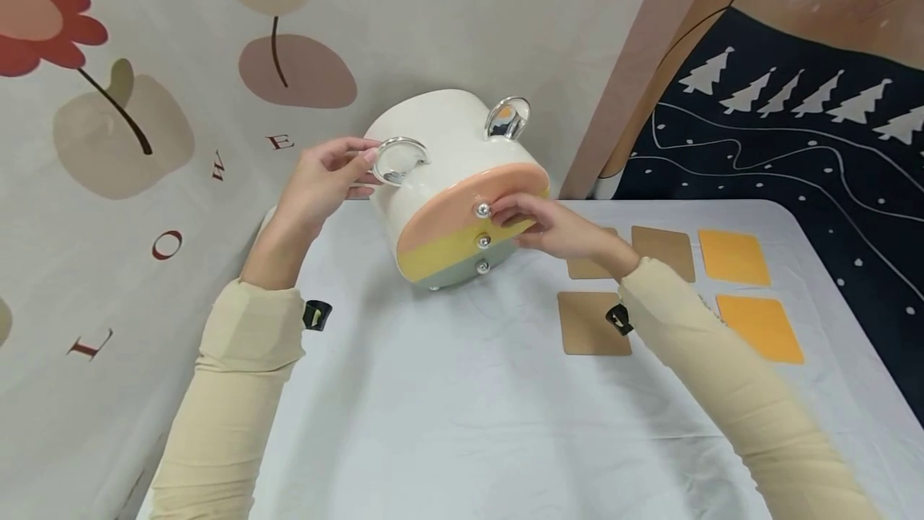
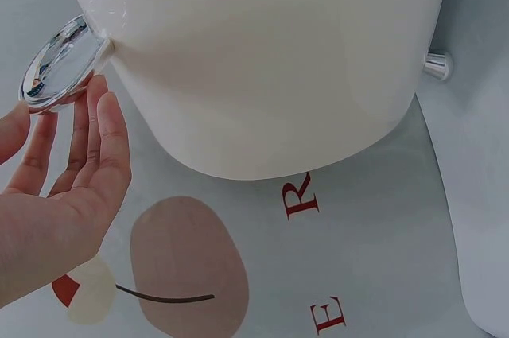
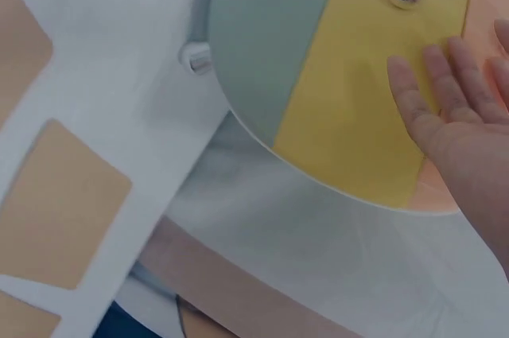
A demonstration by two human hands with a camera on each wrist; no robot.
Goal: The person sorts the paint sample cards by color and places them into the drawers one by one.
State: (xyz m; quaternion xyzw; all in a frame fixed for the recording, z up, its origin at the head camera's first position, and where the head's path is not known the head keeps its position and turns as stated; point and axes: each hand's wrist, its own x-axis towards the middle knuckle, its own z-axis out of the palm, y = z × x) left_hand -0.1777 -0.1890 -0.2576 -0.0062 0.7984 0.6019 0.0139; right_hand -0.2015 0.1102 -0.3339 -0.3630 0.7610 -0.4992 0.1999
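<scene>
L grip [image 1: 328,183] pinching ring [image 1: 395,176], R grip [image 1: 554,227] at top knob [image 1: 482,210] — can't tell if closed

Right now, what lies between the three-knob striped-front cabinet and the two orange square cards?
Three brown square cards, with the person's right arm reaching across and partly hiding them; the head view shows it.

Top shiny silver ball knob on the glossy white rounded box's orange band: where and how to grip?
Probably pinch the knob by opposite sides, thumb and index, coming from the front: its ball juts from the smooth striped face, rounded, without flat edges.
</scene>
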